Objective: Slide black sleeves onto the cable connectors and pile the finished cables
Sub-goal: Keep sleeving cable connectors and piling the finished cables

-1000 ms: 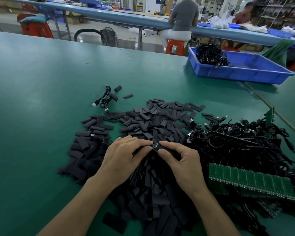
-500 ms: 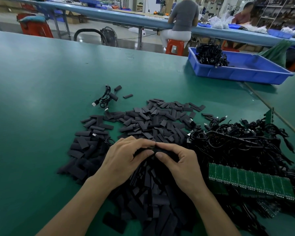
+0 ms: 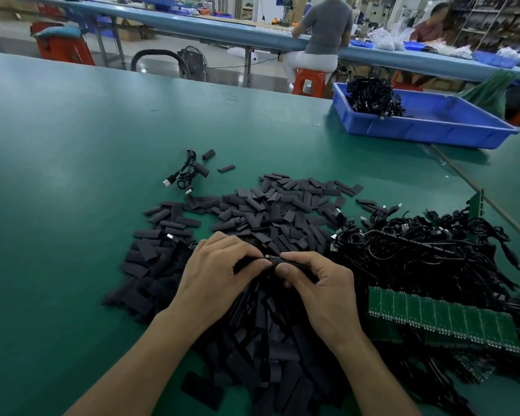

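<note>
Left hand (image 3: pixel 219 274) pinches the connector (image 3: pixel 269 258), right hand (image 3: pixel 321 286) pinches a sleeve (image 3: pixel 294 264) just beside it — pushed askew, the sleeve could buckle or snag.

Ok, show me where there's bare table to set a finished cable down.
The widest bare mat lies left of the sleeve pile. More lies beyond the pile, between the lone cable and the blue tray. It is crowded on the pile itself and all to its right, under the cable tangle and green boards.
</note>
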